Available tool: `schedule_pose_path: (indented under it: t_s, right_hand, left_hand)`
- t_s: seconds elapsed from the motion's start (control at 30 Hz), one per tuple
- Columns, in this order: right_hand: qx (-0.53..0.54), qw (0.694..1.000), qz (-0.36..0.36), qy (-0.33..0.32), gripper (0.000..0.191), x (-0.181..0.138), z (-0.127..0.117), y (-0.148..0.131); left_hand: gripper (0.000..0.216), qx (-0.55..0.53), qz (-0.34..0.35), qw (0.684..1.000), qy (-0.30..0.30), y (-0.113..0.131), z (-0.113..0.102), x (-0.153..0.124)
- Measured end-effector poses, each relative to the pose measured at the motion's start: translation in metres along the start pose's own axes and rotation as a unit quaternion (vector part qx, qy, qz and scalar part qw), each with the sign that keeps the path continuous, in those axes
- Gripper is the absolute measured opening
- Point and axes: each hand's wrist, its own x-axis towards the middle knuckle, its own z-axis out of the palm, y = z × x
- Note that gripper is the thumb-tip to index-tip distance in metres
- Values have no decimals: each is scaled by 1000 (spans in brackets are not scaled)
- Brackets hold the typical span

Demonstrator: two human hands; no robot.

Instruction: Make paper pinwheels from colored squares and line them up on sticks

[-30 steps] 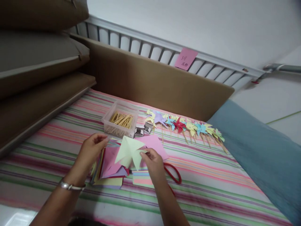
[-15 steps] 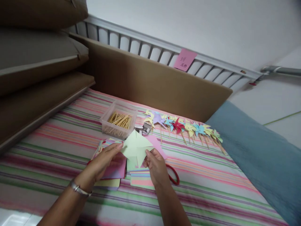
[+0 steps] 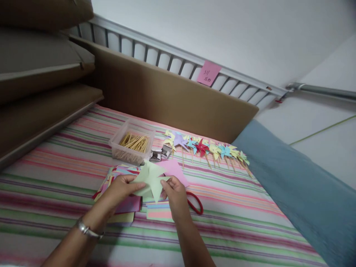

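A pale green paper square [image 3: 150, 180], slit in from its corners, is held up between both hands. My left hand [image 3: 122, 188] grips its left side with thumb and fingers. My right hand [image 3: 174, 191] pinches a point at its right side. Under the hands lie a stack of coloured paper [image 3: 160, 212], a pink sheet [image 3: 174, 171] and, on the left, a pile of paper with cut strips [image 3: 111, 180]. Beside my right wrist a red scissors handle [image 3: 199, 205] shows; the rest of the scissors is hidden.
A clear plastic box [image 3: 114, 148] of thin wooden sticks stands behind the hands, next to small open boxes [image 3: 160, 154] of tiny metal pieces. Finished paper pinwheels [image 3: 201, 147] on sticks lie in a row. Cardboard [image 3: 167, 100] leans behind the striped cloth [image 3: 236, 215].
My left hand has closed its thumb over the green paper's left side. The paper's slit points now stand apart and bend more. The view has shifted slightly.
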Motion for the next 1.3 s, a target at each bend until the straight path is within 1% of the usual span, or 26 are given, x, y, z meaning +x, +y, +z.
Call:
schedule_pose_path:
  t_s: [0.07,0.2,0.27,0.33,0.37,0.4,0.47,0.5,0.53,0.57,0.6,0.63,0.73,0.83,0.9,1.0,1.17,1.23,1.3]
  right_hand:
    - [9,1000,-10,20,16,-1,-3,-2]
    - [33,999,-18,36,17,-4,-5,-7]
    - [29,999,-19,29,17,-8,-4,-8]
    - [14,1000,-19,13,16,-13,-1,-10]
    - [5,1000,-17,4,15,-15,0,-11]
    - [0,1000,-14,-6,14,-17,1,-12]
    - [-20,999,-20,-22,12,-19,-1,-15]
    - [-61,997,-31,-21,12,-18,-5,-16]
    - [-124,991,-44,-14,15,-17,-10,-17]
    - [-198,979,-57,-3,19,-15,-18,-18]
    - [-292,954,-61,14,24,-13,-26,-18]
    - [-349,935,-55,28,26,-11,-36,-18]
    - [-439,897,-31,47,31,-8,-63,-13]
    - [-500,865,-15,33,36,-14,-75,-6]
    - [-525,851,-12,18,40,-20,-75,-2]
    - [-553,833,-9,8,46,-27,-72,2]
    - [-619,784,-10,-43,57,-28,-75,9]
    - [-620,783,-20,-44,58,-27,-77,12]
    - [-603,796,-37,-39,58,-25,-80,14]
  left_hand:
    - [23,-38,9,999,4,0,1,0]
    - [20,-165,23,986,-20,0,6,-5]
    - [22,-166,15,985,-46,-1,8,-7]
    - [24,-127,1,989,-75,-3,12,-9]
    - [25,-105,-8,991,-78,-4,13,-10]
    - [26,-86,-19,994,-70,-4,15,-10]
    - [26,-73,-31,996,-30,-4,15,-8]
    - [27,-80,-27,996,-6,-2,13,-8]
    - [27,-91,-16,995,20,0,9,-7]
    - [28,-109,4,993,49,4,4,-7]
    - [29,-128,26,988,83,8,-2,-7]
    - [30,-147,49,981,119,12,-10,-8]
    - [34,-195,114,950,214,25,-33,-13]
    - [33,-225,145,923,275,33,-47,-17]
    - [32,-244,146,913,291,35,-48,-17]
    - [32,-269,143,907,291,34,-43,-13]
    - [29,-294,126,902,288,34,-32,-7]
    - [27,-297,127,904,281,36,-26,-6]
    - [25,-297,129,906,273,38,-20,-6]
